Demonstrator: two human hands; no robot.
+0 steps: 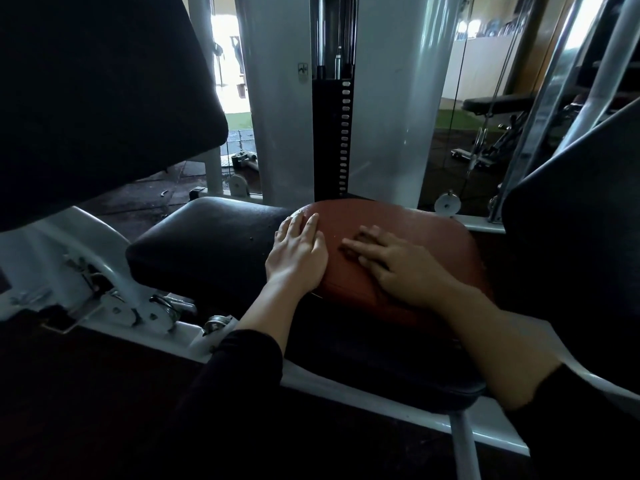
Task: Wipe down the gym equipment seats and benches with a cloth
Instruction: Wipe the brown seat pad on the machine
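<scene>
Nearest the camera, two forearms in black sleeves reached forward over a white metal machine frame [346,375]. The left hand [298,252] lay flat with straight fingers on the near-left edge of a reddish-brown padded seat [415,237], holding nothing. The right hand [394,261] rested palm-down on the middle of that seat, fingers spread and extended; whether a cloth lay beneath it could not be told. A black padded seat [204,244] sat touching the reddish-brown seat's left side. A large black back pad [97,98] hung above and left of it. Directly behind the reddish-brown seat rose a white shrouded weight stack [332,133]. Farther right of it stood a black bench [495,103].
</scene>
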